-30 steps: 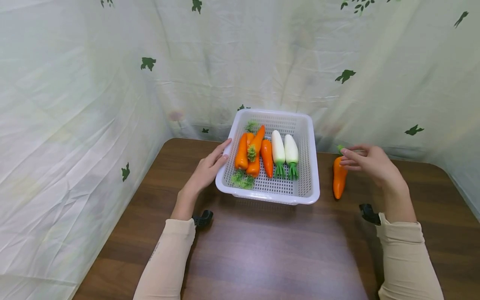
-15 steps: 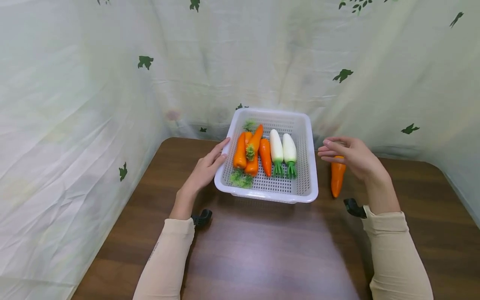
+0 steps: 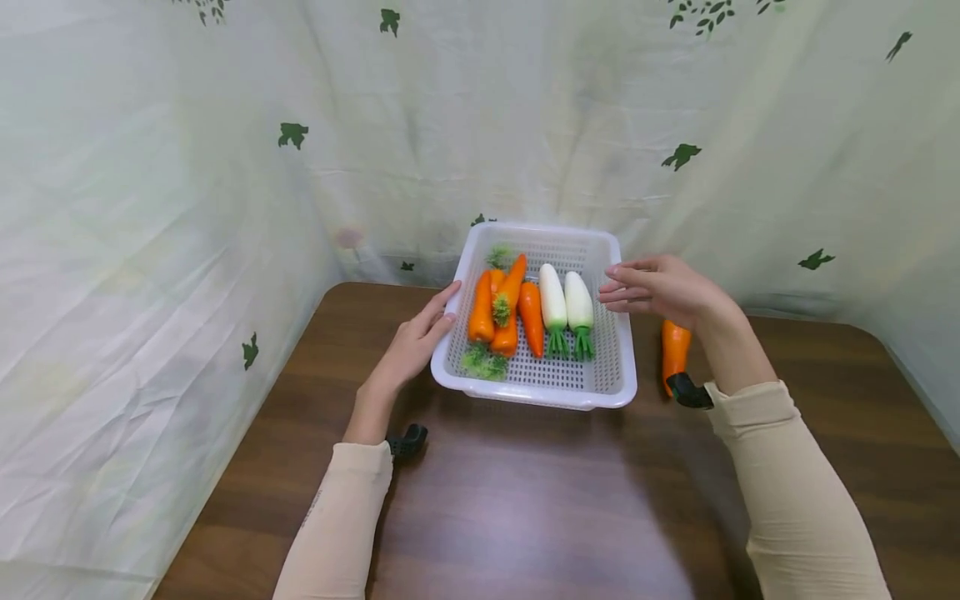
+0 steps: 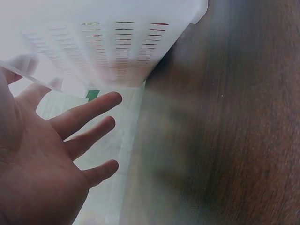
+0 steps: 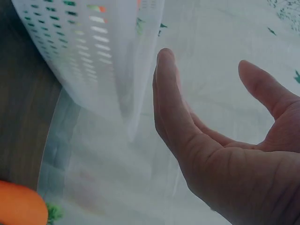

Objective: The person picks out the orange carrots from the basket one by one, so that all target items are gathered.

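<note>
A white plastic basket with slotted walls stands on the table. In it lie several orange carrots, some with feathery green tops, and two white radishes with green stalks. My left hand touches the basket's left rim with thumb and index fingertips; in the left wrist view, its other fingers stretch out straight below the rim. Over the basket's right rim hovers my right hand, fingers extended and holding nothing. Another carrot lies on the table right of the basket, partly hidden under my right hand and wrist.
The brown wooden table reaches back to a pale curtain with green leaf and bird prints, which also hangs at the left and right. Black wrist cameras sit at both cuffs.
My right hand has moved left from above the loose carrot's top to the basket's right rim, its fingers still empty. The carrot stays on the table. My left hand stays at the rim.
</note>
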Action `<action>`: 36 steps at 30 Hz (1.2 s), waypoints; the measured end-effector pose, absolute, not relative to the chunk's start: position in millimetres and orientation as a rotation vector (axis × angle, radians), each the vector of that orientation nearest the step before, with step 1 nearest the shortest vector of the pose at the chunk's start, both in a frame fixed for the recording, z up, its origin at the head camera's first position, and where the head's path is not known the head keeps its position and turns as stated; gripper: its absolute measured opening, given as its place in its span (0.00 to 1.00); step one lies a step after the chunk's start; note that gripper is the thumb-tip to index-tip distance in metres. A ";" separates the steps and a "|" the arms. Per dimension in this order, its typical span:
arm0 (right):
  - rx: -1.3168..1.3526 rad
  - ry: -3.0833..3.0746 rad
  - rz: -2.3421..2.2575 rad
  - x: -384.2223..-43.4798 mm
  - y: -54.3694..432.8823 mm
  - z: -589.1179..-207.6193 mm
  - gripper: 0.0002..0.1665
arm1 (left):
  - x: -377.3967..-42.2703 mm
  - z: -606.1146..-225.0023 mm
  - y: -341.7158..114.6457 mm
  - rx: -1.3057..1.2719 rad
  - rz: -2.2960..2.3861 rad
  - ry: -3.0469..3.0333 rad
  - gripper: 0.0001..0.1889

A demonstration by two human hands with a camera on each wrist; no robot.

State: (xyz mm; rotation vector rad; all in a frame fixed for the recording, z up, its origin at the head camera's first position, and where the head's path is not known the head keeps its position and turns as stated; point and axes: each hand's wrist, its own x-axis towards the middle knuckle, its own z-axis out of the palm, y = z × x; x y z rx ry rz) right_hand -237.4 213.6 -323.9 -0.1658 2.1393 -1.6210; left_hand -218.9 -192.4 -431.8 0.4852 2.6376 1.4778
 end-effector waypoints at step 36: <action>0.204 1.983 -1.544 -300.7 82.7 -336.8 0.36 | -221.0 -434.1 -197.2 0.509 1.457 2.636 0.29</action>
